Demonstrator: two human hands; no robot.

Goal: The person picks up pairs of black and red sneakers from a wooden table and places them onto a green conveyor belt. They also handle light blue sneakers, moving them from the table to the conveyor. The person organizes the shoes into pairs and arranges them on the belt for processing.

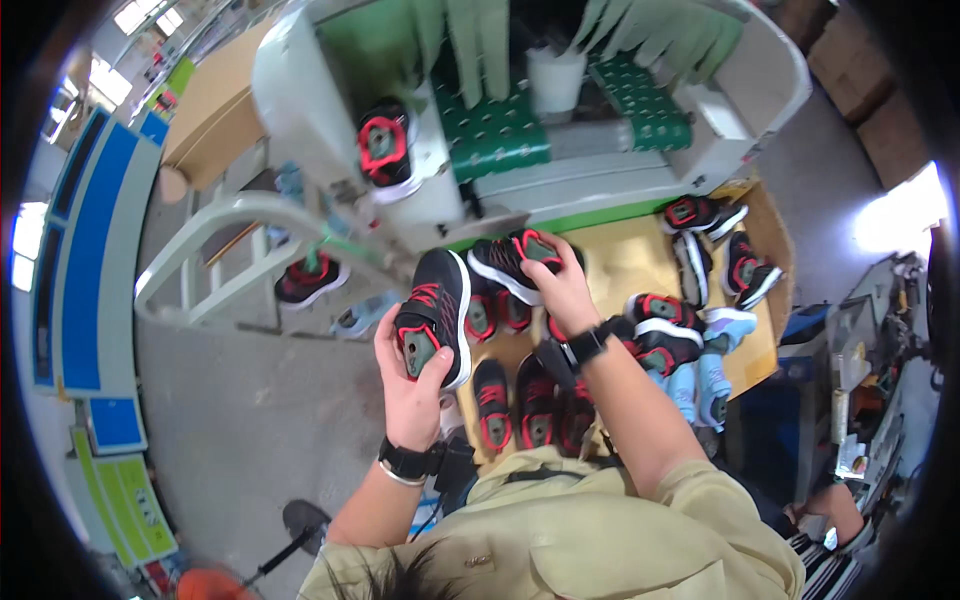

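My left hand (pixel 410 408) grips a black sneaker (pixel 432 275) by its heel end, thumb at the opening. This shoe has red laces, a red-edged collar and a white sole, and its toe points away from me. To its right, my right hand (pixel 566 298) holds a second black sneaker (pixel 497 262) by the heel, tilted with its toe to the left. The two shoes are close together above the tan work surface (pixel 600 250). Below them stand several like sneakers (pixel 492 405), partly hidden by my right forearm.
Ahead is a pale machine with a green belt (pixel 490 140), hanging strips and a white container (pixel 556 80). One sneaker (pixel 385 150) rests on its left ledge. Black sneakers (pixel 665 335) and light-blue shoes (pixel 714 385) lie right. A metal frame (pixel 190 235) stands left. Another person's arm (pixel 835 508) shows lower right.
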